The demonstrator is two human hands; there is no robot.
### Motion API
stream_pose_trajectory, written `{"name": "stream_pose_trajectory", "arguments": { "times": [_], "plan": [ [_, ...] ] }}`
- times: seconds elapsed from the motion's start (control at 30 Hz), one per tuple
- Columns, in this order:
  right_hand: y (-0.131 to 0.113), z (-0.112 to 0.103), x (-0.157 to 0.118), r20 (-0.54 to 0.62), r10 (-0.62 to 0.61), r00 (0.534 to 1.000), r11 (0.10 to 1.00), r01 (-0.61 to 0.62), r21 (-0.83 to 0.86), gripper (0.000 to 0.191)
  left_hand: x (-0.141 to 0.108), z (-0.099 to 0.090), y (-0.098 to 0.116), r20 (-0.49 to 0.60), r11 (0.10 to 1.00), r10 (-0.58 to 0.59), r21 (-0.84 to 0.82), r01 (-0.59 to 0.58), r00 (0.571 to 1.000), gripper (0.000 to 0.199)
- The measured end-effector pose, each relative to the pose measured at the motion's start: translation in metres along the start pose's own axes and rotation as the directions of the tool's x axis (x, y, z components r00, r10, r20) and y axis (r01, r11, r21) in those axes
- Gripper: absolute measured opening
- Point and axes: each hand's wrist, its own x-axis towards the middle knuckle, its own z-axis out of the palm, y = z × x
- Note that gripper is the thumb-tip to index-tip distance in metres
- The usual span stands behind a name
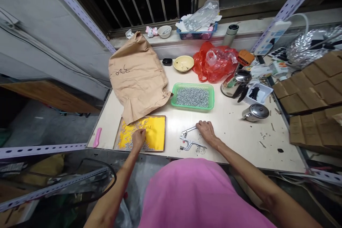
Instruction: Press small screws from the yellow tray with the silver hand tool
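Observation:
My left hand [139, 137] is closed just over a shallow tray with a yellow bottom [156, 133]; what its fingers hold, if anything, is too small to make out. Small metal pins [128, 146] lie scattered in that tray, mostly at its left and front. My right hand [205, 130] has its fingers closed on the upper handle of a metal hand tool [189, 144], whose two handles are spread apart on the table. Behind the tool stands a green basket [213, 97] filled with small metal pieces [192, 97].
A brown paper bag [139, 74] leans over the yellow tray's back edge. Behind the green basket are a cream bowl [183, 63] and red plastic bags [213, 62]. A kettle [235, 83] and a metal pot [255, 112] stand at the right. A pink object [97, 137] lies far left.

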Motion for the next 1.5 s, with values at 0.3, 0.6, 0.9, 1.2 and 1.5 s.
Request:
{"name": "stream_pose_trajectory", "arguments": {
  "times": [0.3, 0.6, 0.9, 1.2, 1.5],
  "plan": [
    [-0.021, -0.005, 0.016, 0.06, 0.091, 0.994, 0.996, -0.09, -0.008, 0.027, 0.006, 0.023, 0.002, -0.211, 0.989, 0.074, 0.144, -0.044, 0.975, 0.032],
    [-0.029, -0.005, 0.015, 0.06, 0.158, 0.986, 0.987, -0.159, 0.013, 0.027, 0.015, 0.02, -0.012, -0.052, 0.936, 0.212, 0.298, -0.188, 0.976, 0.025],
    [-0.038, -0.016, 0.01, 0.053, 0.201, 0.978, 0.977, -0.205, 0.064, 0.031, 0.008, -0.004, 0.0, 0.209, 0.685, -0.122, -0.69, 0.235, 0.97, 0.021],
    [-0.146, -0.073, 0.041, -0.029, -0.16, 0.987, 0.397, 0.092, 0.913, 0.035, -0.05, -0.021, 0.054, 0.443, 0.332, 0.185, -0.869, 0.368, 0.877, 0.043],
    [-0.177, -0.064, 0.044, 0.121, -0.19, 0.974, -0.18, -0.156, 0.971, 0.043, -0.069, -0.024, 0.048, 0.337, 0.304, 0.125, -0.908, 0.288, 0.933, 0.043]
  ]
}}
